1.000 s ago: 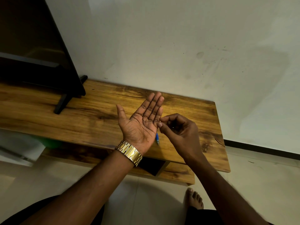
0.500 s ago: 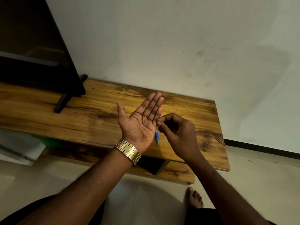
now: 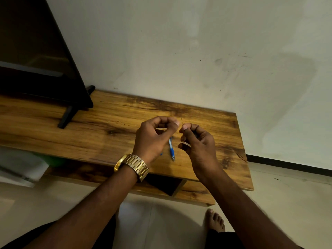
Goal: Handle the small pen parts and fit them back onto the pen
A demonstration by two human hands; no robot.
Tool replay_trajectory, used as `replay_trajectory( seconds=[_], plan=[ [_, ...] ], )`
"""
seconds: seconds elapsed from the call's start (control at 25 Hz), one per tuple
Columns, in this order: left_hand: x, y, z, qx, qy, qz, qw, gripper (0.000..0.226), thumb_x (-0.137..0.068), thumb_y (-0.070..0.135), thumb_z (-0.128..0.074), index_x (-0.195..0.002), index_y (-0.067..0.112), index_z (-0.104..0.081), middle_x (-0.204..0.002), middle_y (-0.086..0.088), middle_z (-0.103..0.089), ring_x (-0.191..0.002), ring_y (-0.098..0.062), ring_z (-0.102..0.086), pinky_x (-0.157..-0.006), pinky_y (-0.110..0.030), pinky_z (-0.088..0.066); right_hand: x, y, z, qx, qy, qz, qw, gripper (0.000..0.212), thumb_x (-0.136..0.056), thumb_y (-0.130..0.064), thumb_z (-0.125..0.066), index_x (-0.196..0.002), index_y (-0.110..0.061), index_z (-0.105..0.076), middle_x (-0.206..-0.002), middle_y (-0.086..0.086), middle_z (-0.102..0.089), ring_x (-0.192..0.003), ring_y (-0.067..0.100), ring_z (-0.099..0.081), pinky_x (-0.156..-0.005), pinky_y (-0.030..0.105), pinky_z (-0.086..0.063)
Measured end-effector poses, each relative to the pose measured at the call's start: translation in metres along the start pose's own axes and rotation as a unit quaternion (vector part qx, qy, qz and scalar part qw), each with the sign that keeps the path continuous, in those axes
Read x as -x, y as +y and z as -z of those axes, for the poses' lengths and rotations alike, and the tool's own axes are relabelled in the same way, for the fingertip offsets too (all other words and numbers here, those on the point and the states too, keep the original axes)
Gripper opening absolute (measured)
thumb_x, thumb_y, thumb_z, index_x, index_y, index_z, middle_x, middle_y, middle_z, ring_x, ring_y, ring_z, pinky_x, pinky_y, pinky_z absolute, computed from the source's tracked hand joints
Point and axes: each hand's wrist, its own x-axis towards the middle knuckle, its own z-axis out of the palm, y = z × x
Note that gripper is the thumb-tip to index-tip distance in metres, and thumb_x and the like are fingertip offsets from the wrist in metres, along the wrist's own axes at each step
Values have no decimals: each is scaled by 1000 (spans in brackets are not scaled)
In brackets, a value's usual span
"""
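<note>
My left hand (image 3: 154,135), with a gold watch (image 3: 133,166) on the wrist, is held above the wooden table (image 3: 100,133) with its fingers curled and thumb against forefinger. Nothing shows between them. My right hand (image 3: 197,141) is close beside it, thumb and forefinger pinching a thin dark strand (image 3: 181,120) that sticks up just past the fingertips. The two thumbs are almost touching. A blue pen (image 3: 171,150) lies on the table below and between the hands. A small blue piece (image 3: 161,154) peeks out by the left wrist.
A dark television (image 3: 36,65) on a black stand (image 3: 67,116) takes up the table's left end. The white wall (image 3: 197,51) is right behind the table. There is a lower shelf (image 3: 194,193) under the top. A bare foot (image 3: 214,221) is on the tiled floor.
My left hand turned from a flat, palm-up pose to curled fingers. My right hand lifted away from the palm with the thin strand pinched. More of the pen is uncovered.
</note>
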Motion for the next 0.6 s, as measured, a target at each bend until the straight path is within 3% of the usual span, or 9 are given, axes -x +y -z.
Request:
replay_trajectory(
  seconds=[0.16, 0.4, 0.48, 0.52, 0.6],
  plan=[
    [2, 0, 0, -13, 4, -2, 1000, 16, -89, 38, -84, -101, 28, -82, -101, 10, -82, -102, -11, -77, -90, -52, -64, 0, 3, -7, 30, 2, 9, 1000, 17, -106, -19, -69, -114, -7, -77, -86, -9, -78, -77, -1, -73, -67, 21, -59],
    [-1, -2, 10, -31, 11, -24, 999, 13, -90, 32, -82, -101, 24, -82, -103, 9, -82, -105, -7, -74, -94, -46, -62, -1, 1, -11, 65, -23, 24, 997, 18, -106, -24, -70, -116, -10, -77, -97, 0, -81, -84, 6, -76, -70, 22, -60],
    [-4, -3, 15, -13, 21, -13, 1000, 12, -91, 33, -82, -99, 24, -82, -102, 9, -82, -104, -9, -75, -93, -45, -63, -1, 4, -11, 158, -8, 82, 984, 19, -105, -28, -71, -121, -17, -74, -98, -1, -80, -84, 6, -76, -69, 20, -60],
    [-7, -4, 19, 1, 32, -5, 999, 11, -91, 33, -82, -97, 24, -82, -101, 9, -82, -102, -10, -76, -90, -43, -63, -1, 8, -8, 268, 6, 134, 954, 21, -105, -30, -72, -123, -20, -72, -96, -5, -78, -83, 7, -75, -68, 19, -57],
    [-13, -6, 27, 34, 55, 12, 998, 11, -92, 34, -82, -97, 24, -82, -97, 8, -82, -94, -13, -77, -75, -34, -60, -4, 22, -4, 513, -8, 195, 836, 29, -102, -32, -73, -127, -19, -68, -102, -5, -74, -89, 10, -70, -72, 22, -50]
  ],
)
